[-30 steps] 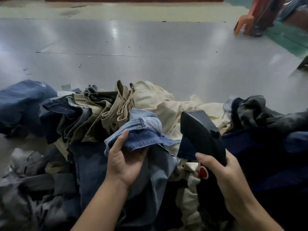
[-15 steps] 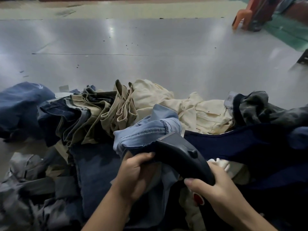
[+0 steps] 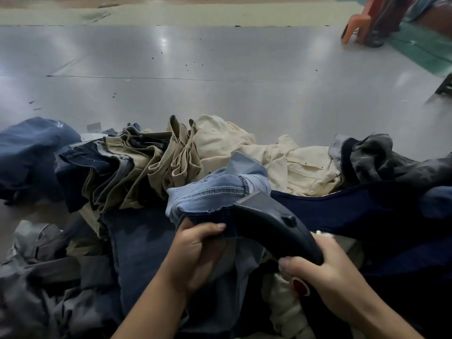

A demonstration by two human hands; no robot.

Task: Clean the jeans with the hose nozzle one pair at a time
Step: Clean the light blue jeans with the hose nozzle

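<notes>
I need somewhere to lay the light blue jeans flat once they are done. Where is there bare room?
The grey floor beyond the cream trousers is bare up to the orange chair at far right. A small strip shows at near left, between the dark blue jeans and the grey garments. Around both hands the pile is crowded.

Matt dark plastic nozzle (image 3: 274, 223), light denim jeans (image 3: 215, 192), glossy floor (image 3: 220, 64).
</notes>
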